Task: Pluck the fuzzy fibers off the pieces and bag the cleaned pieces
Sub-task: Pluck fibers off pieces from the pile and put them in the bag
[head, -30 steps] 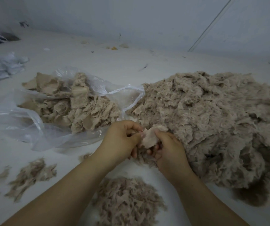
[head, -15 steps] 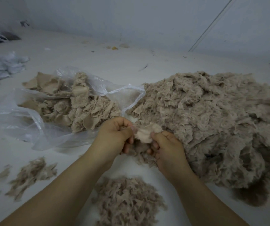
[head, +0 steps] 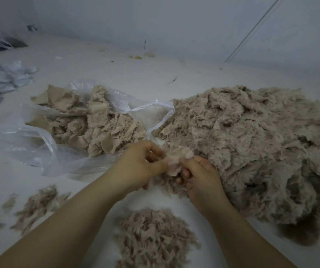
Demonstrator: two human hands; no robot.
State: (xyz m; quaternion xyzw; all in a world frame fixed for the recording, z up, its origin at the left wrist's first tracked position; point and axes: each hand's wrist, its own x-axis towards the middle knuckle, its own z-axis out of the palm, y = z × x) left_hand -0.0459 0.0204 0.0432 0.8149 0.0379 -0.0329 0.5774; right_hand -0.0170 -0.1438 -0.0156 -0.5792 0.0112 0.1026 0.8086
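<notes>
Two bare hands meet over a white surface (head: 155, 78). The left hand (head: 139, 165) and right hand (head: 199, 175) each pinch one small beige fuzzy fabric piece (head: 176, 159) between them, fingers curled around it. A large heap of fuzzy pieces (head: 252, 144) lies just right. A clear plastic bag (head: 39, 140) holding beige pieces sits left. A small pile of plucked fibers (head: 153, 238) lies below the hands.

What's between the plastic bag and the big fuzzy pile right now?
In the head view, almost nothing: the plastic bag handle loop nearly touches the big fuzzy pile.
</notes>
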